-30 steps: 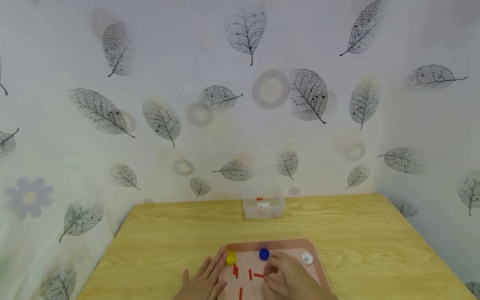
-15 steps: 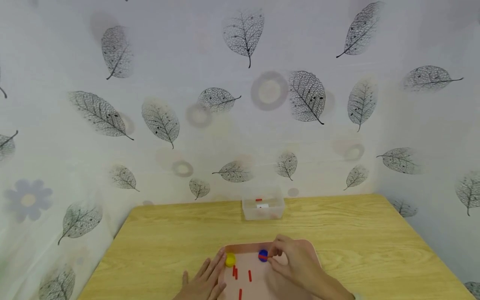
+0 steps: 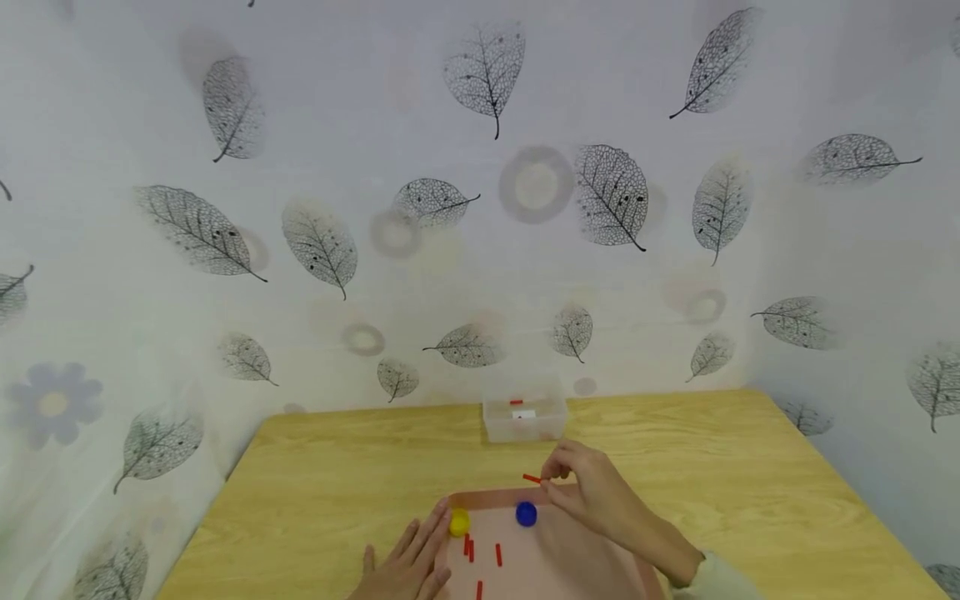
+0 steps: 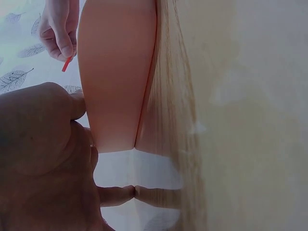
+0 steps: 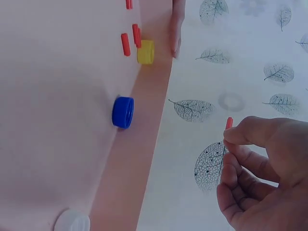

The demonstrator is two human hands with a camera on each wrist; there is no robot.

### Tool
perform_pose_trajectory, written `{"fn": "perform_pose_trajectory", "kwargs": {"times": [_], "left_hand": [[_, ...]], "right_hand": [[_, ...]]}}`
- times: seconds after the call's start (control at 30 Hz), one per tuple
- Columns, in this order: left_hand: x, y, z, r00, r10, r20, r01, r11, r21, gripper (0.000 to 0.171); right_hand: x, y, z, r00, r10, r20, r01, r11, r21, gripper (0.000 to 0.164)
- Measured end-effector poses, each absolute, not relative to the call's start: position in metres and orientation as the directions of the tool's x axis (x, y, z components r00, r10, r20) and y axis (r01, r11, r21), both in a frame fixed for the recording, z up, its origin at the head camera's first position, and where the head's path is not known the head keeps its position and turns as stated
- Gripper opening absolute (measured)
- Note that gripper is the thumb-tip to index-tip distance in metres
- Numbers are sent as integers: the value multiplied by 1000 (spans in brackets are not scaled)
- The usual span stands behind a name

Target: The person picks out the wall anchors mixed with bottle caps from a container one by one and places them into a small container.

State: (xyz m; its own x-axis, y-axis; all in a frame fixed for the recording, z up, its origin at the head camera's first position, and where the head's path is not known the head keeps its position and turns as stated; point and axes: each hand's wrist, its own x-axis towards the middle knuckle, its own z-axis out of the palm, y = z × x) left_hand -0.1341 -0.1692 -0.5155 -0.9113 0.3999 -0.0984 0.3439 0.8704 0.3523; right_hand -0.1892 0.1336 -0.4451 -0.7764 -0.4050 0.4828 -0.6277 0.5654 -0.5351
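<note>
My right hand (image 3: 600, 496) pinches a short red stick (image 3: 531, 478) between thumb and fingers, held over the far rim of the pink tray (image 3: 491, 498). In the right wrist view the red tip (image 5: 229, 123) pokes out past the thumb. My left hand (image 3: 405, 567) rests with fingers spread along the tray's left edge. Beside its fingertips stands a yellow bottle cap (image 3: 459, 523) in the tray's far left corner. A blue bottle cap (image 3: 527, 514) stands near the far wall. Several more red sticks (image 3: 498, 555) lie on the tray floor.
In the right wrist view a white cap (image 5: 72, 221) stands in the tray; my right arm hides it in the head view. Behind the tray, a clear plastic box (image 3: 525, 429) with a red piece and a white piece inside stands at the back of the wooden table (image 3: 337, 467).
My right hand has lifted the red stick from low in the tray, carried it past the blue cap, and raised it to the far rim. My left hand has stayed in place.
</note>
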Motion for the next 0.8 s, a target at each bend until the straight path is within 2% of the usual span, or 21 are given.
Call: {"fn": "perform_pose_trajectory", "kwargs": {"times": [0.13,0.37,0.6,0.8], "left_hand": [[-134,-170,-516,-912,398,-99,342,871,352,62],[-135,-168,-514,-911,384,-147,311,878,365,63],[-136,-167,-512,-910,377,-170,304,889,344,64],[-136,-168,-512,-907,389,-163,315,881,351,64]], "right_hand": [[-199,135,-446,-763,-405,504,-642,567,-516,17],[-214,138,-445,-785,-405,469,-614,609,-502,14],[-230,139,-444,-747,-405,527,-653,599,-465,14],[-243,141,-448,-765,-385,517,-630,615,-474,12]]}}
